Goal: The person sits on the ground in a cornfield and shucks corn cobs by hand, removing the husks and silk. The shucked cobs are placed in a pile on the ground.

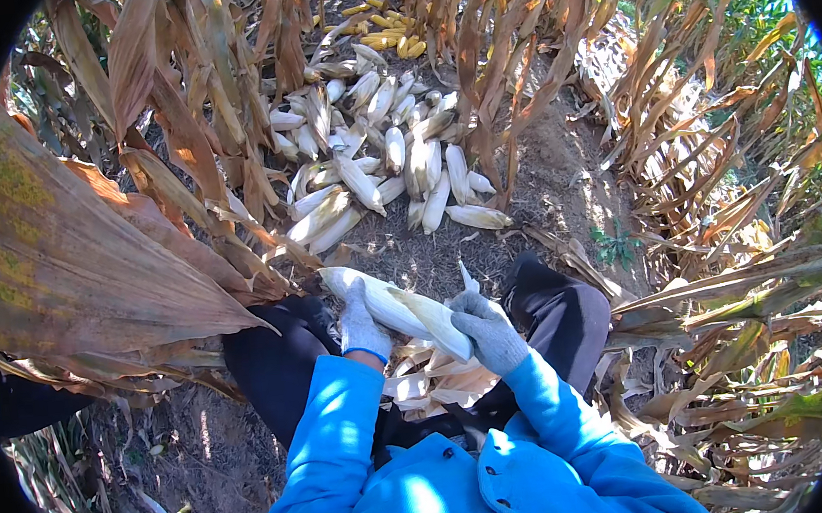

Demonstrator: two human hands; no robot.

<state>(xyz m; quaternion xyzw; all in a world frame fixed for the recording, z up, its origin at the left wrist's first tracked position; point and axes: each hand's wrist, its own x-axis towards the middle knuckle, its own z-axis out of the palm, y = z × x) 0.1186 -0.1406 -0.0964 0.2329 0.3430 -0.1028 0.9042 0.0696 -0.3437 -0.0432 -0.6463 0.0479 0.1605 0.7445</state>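
An ear of corn in its pale husk (393,306) lies slantwise across my lap, between both gloved hands. My left hand (363,326), in a grey knit glove with a blue cuff edge, grips the ear near its upper left end. At the lower right end, my right hand (488,330) in a similar glove grasps the husk, and a strip of husk sticks up beside its fingers. Below the ear, loose stripped husks (440,382) are piled between my knees. No kernels show on the held ear.
Ahead on the soil lies a heap of unhusked corn ears (372,143). Beyond it are bare yellow cobs (391,31). Dry corn stalks (220,90) stand at left, and more dry stalks (712,179) lean at right. A broad dry leaf (89,263) juts in close at left.
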